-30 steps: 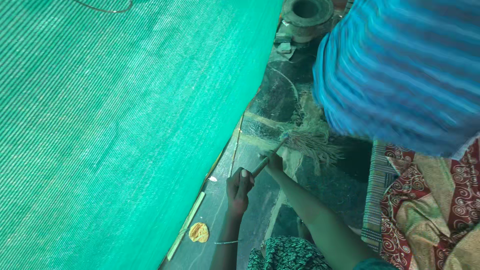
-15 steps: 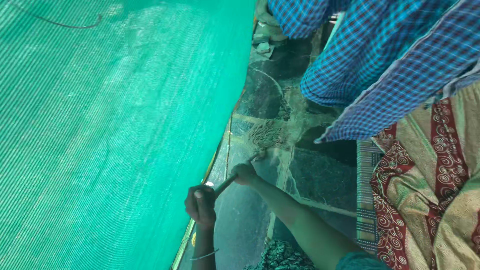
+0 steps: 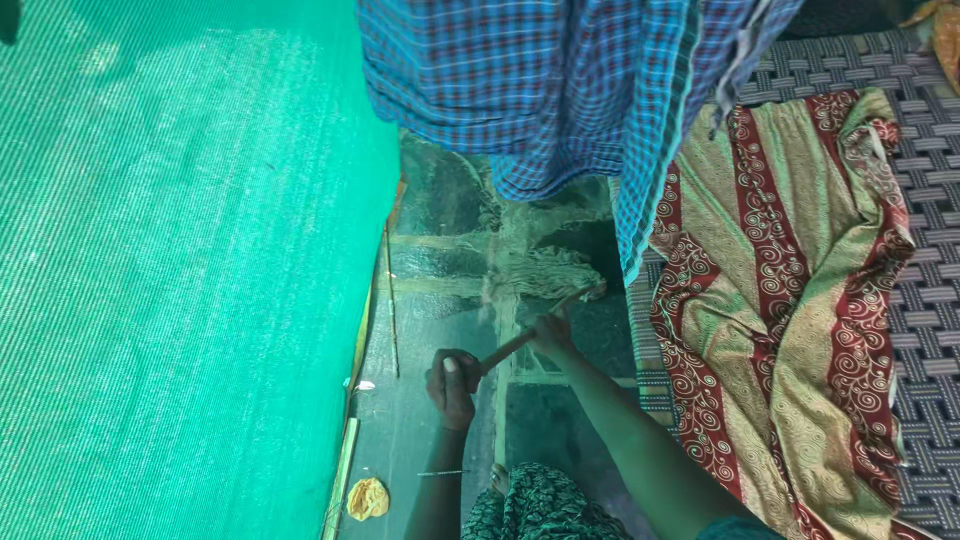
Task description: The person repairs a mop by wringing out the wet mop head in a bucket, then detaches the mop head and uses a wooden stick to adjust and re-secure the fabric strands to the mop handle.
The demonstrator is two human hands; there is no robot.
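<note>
Both my hands grip a short wooden handle (image 3: 510, 347) of a broom or mop. My left hand (image 3: 452, 385) closes around its near end. My right hand (image 3: 552, 334) holds it further along, close to the head. The pale fibre head (image 3: 540, 272) lies spread on the dark wet stone floor (image 3: 450, 215), partly under hanging cloth. A thin bangle shows on my left wrist. My patterned dark garment (image 3: 535, 505) is at the bottom edge.
A large green mesh net (image 3: 180, 270) fills the left side. Blue checked cloth (image 3: 540, 90) hangs from above. A red and gold patterned fabric (image 3: 780, 300) lies on a woven cot (image 3: 925, 300) at right. A yellow scrap (image 3: 367, 497) lies on the floor.
The view has swung right, bringing the cot and patterned fabric into sight. My hands keep hold of the handle, and the fibre head now lies farther ahead under the checked cloth.
</note>
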